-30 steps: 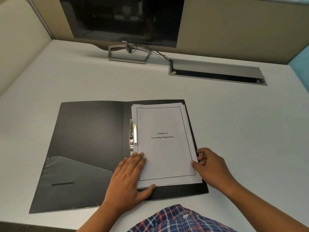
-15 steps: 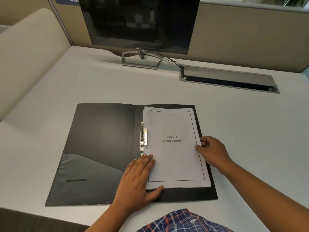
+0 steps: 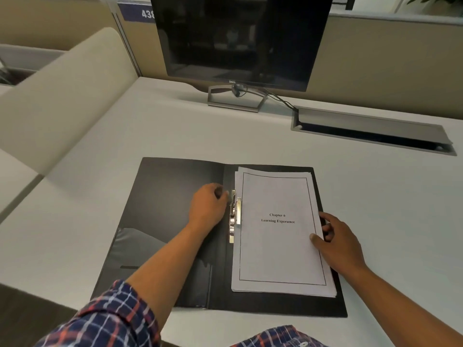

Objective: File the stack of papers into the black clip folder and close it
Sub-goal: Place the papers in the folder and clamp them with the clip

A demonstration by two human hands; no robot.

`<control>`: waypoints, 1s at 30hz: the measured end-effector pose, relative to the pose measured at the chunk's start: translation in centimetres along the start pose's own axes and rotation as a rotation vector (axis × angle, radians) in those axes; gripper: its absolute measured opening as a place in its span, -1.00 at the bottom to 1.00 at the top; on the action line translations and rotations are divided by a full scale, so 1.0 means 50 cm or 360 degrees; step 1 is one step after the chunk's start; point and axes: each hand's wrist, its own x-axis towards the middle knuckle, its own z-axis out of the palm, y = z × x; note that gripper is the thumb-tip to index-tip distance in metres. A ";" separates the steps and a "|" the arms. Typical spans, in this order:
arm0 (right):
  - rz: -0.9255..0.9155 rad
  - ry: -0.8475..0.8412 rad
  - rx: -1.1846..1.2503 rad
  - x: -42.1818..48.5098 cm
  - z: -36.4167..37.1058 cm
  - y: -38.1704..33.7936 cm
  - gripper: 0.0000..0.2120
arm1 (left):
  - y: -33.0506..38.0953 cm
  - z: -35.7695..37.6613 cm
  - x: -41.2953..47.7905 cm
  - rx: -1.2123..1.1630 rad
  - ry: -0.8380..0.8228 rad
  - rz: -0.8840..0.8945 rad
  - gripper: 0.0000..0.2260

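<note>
The black clip folder (image 3: pixel 170 196) lies open flat on the desk. A stack of white papers (image 3: pixel 278 246), top sheet reading "Chapter 6 Learning Experience", rests on its right half, its left edge beside the metal clip (image 3: pixel 235 216) at the spine. My left hand (image 3: pixel 209 207) sits on the left flap with curled fingertips touching the clip's upper end. My right hand (image 3: pixel 337 242) presses on the stack's right edge, thumb on the top sheet and fingers along the side.
A dark monitor (image 3: pixel 240 38) on a metal stand (image 3: pixel 234 98) stands at the back of the white desk (image 3: pixel 388 209). A grey cable tray with a raised lid (image 3: pixel 370 128) lies back right. Beige partitions (image 3: pixel 62 96) border the left and rear.
My left hand left the stack's lower left corner and moved up to the clip at the spine. My right hand slid slightly along the stack's right edge. The view tilted upward.
</note>
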 end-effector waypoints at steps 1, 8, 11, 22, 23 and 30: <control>-0.0010 0.0012 -0.0009 0.000 0.002 0.002 -0.45 | 0.004 0.001 0.010 0.0013 -0.0022 -0.0018 -0.75; 0.0012 0.0030 -0.0010 0.003 0.010 0.009 -0.45 | 0.016 0.012 0.029 0.0005 -0.0228 0.0001 -0.81; 0.0019 0.0030 -0.0027 0.004 0.011 0.009 -0.45 | 0.017 0.012 0.032 -0.0084 -0.0244 0.0012 -0.91; 0.0029 -0.0029 -0.0083 0.012 0.013 0.011 -0.45 | 0.007 -0.037 -0.022 -0.0322 -0.0200 0.0131 -0.86; 0.0031 -0.0047 -0.0087 0.013 0.012 0.012 -0.45 | 0.004 -0.040 -0.029 -0.0352 -0.0209 0.0128 -0.88; 0.0070 -0.0061 -0.0054 0.016 0.013 0.017 -0.35 | -0.011 -0.036 -0.080 -0.0453 -0.0293 0.0073 -0.84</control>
